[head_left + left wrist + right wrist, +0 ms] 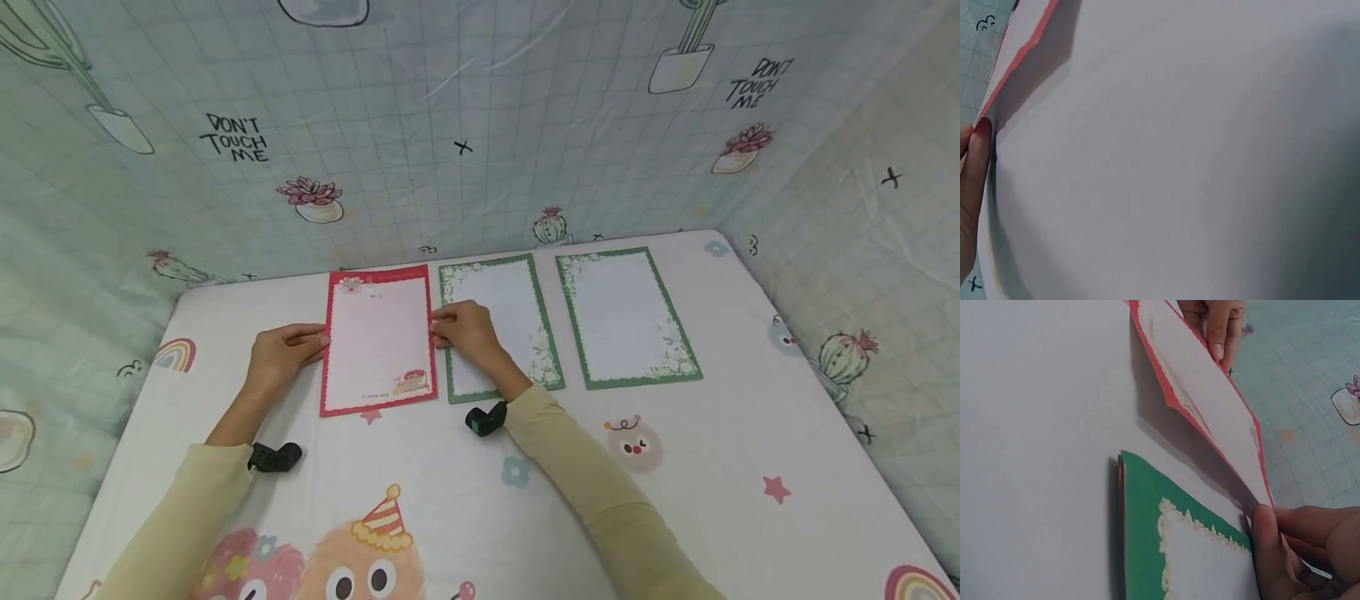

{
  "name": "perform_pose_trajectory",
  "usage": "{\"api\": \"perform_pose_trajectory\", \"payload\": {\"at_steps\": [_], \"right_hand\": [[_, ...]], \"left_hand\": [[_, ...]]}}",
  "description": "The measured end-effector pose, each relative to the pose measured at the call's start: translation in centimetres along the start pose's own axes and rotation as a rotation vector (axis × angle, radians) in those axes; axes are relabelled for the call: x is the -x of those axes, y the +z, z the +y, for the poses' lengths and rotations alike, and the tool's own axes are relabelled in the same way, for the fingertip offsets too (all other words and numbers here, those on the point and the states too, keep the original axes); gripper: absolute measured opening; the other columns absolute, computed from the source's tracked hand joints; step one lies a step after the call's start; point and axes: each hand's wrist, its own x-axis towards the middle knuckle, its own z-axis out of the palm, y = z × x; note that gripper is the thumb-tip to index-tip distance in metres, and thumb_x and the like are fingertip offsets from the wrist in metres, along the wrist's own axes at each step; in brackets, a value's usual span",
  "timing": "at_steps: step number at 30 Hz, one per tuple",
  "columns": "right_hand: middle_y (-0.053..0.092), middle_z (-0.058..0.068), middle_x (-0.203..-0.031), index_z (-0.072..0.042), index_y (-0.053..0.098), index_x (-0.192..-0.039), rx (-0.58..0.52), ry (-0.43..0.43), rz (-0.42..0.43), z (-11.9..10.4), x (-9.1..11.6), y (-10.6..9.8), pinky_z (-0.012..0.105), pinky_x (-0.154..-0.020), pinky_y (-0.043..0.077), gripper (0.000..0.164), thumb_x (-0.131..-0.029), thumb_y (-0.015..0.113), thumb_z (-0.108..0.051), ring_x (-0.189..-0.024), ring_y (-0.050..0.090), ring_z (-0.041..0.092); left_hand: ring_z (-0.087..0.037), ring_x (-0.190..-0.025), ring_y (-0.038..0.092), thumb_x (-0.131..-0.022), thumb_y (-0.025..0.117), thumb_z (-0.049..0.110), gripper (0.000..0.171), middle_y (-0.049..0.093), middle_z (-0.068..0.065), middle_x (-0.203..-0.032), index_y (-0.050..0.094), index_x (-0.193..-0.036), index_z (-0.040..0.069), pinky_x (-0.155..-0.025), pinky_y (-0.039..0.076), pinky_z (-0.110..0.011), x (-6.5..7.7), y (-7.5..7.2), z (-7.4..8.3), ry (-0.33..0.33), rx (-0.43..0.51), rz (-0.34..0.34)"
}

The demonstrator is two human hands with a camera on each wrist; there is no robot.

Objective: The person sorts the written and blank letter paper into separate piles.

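Note:
A sheet of paper with a red border (379, 342) and small printed pictures in two corners is held between both hands. The left hand (281, 357) pinches its left edge between thumb and fingers. At the right edge the right hand (471, 333) pinches it, thumb and fingertips on either side, as the right wrist view shows. The sheet's near edge stands off the white table and casts a shadow. Partly under the right hand and wrist lies a green-bordered sheet (498, 287) with white flowers; in the right wrist view a thin reddish edge shows beneath its green border (1144, 487).
A second green-bordered sheet (622, 321) lies farther right on the table. The white tabletop cover (720, 542) carries printed cartoon figures. A patterned curtain (480, 100) rises behind the far edge and on both sides. Black wrist cameras (275, 457) sit by each cuff.

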Motion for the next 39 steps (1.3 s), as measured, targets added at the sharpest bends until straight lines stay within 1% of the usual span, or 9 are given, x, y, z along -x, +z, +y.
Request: {"api": "perform_pose_trajectory", "payload": {"at_steps": [8, 10, 13, 16, 20, 24, 29, 33, 39], "right_hand": [[0.076, 0.012, -0.092, 0.002, 0.074, -0.116, 0.039, 0.007, -0.023, 0.0, -0.5, 0.8, 0.022, -0.063, 0.060, 0.023, -0.096, 0.071, -0.009, -0.065, 0.072, 0.012], [0.076, 0.012, -0.092, 0.001, 0.074, -0.116, 0.044, 0.021, -0.034, 0.0, -0.6, 1.1, 0.022, -0.064, 0.060, 0.023, -0.096, 0.071, -0.010, -0.065, 0.072, 0.011], [0.076, 0.010, -0.092, 0.000, 0.074, -0.117, 0.066, 0.039, -0.062, 0.2, -0.7, 1.5, 0.021, -0.065, 0.060, 0.024, -0.097, 0.071, -0.012, -0.066, 0.071, 0.010], [0.076, 0.007, -0.093, -0.002, 0.073, -0.121, 0.127, 0.021, -0.105, 0.1, -0.6, 1.5, 0.020, -0.069, 0.057, 0.028, -0.097, 0.071, -0.015, -0.071, 0.070, 0.009], [0.075, 0.005, -0.101, -0.006, 0.069, -0.130, 0.168, -0.041, -0.177, -0.4, 0.2, 0.7, 0.025, -0.079, 0.056, 0.035, -0.098, 0.069, -0.019, -0.084, 0.070, 0.014], [0.074, 0.003, -0.114, -0.010, 0.065, -0.136, 0.132, -0.094, -0.206, -0.9, 1.3, -1.0, 0.031, -0.091, 0.058, 0.039, -0.099, 0.069, -0.020, -0.103, 0.069, 0.015], [0.074, 0.001, -0.119, -0.009, 0.064, -0.137, 0.180, -0.168, -0.193, -1.2, 2.6, -4.3, 0.033, -0.095, 0.057, 0.040, -0.099, 0.069, -0.022, -0.115, 0.067, 0.015], [0.073, 0.003, -0.122, -0.007, 0.061, -0.138, 0.208, -0.198, -0.168, -0.6, 3.7, -7.7, 0.037, -0.094, 0.057, 0.042, -0.100, 0.067, -0.023, -0.118, 0.066, 0.018], [0.068, 0.010, -0.131, -0.007, 0.055, -0.144, 0.214, -0.164, -0.078, 0.7, 5.8, -12.5, 0.046, -0.099, 0.053, 0.045, -0.103, 0.062, -0.023, -0.123, 0.063, 0.026]], "left_hand": [[0.004, -0.090, 0.067, -0.101, 0.066, 0.026, 0.048, 0.063, -0.027, -0.130, 0.059, -0.138, -0.004, -0.082, 0.057, -0.017, 0.4, -1.2, -0.3, -0.030, -0.045, -0.075], [0.001, -0.088, 0.067, -0.102, 0.063, 0.027, 0.050, 0.062, -0.027, -0.128, 0.057, -0.139, -0.006, -0.081, 0.058, -0.018, 0.5, -1.5, -0.4, -0.046, -0.065, -0.107], [-0.007, -0.083, 0.068, -0.105, 0.058, 0.030, 0.050, 0.063, -0.025, -0.119, 0.056, -0.137, -0.009, -0.078, 0.059, -0.019, 0.6, -2.0, -0.6, -0.060, -0.132, -0.137], [-0.014, -0.080, 0.068, -0.107, 0.054, 0.032, 0.048, 0.065, -0.022, -0.107, 0.057, -0.133, -0.009, -0.074, 0.058, -0.019, 1.0, -2.2, -0.6, -0.065, -0.228, -0.125], [-0.020, -0.081, 0.067, -0.107, 0.054, 0.028, 0.043, 0.067, -0.021, -0.106, 0.058, -0.133, -0.006, -0.074, 0.056, -0.023, 1.9, -2.0, -0.2, -0.060, -0.321, -0.089], [-0.028, -0.088, 0.070, -0.107, 0.051, 0.018, 0.038, 0.066, -0.024, -0.111, 0.057, -0.135, -0.006, -0.079, 0.061, -0.031, 2.6, -1.3, 0.8, -0.002, -0.312, -0.081], [-0.034, -0.097, 0.070, -0.106, 0.050, 0.013, 0.035, 0.066, -0.025, -0.115, 0.057, -0.135, -0.007, -0.085, 0.061, -0.038, 3.1, 0.0, 2.4, 0.058, -0.225, -0.106], [-0.033, -0.097, 0.071, -0.106, 0.052, 0.014, 0.034, 0.068, -0.023, -0.115, 0.058, -0.134, -0.004, -0.088, 0.061, -0.040, 3.1, 2.1, 3.6, 0.084, -0.170, -0.125], [-0.028, -0.095, 0.073, -0.105, 0.056, 0.017, 0.032, 0.070, -0.018, -0.112, 0.062, -0.132, 0.000, -0.092, 0.059, -0.041, 3.1, 5.7, 5.0, 0.121, -0.114, -0.157]]}}
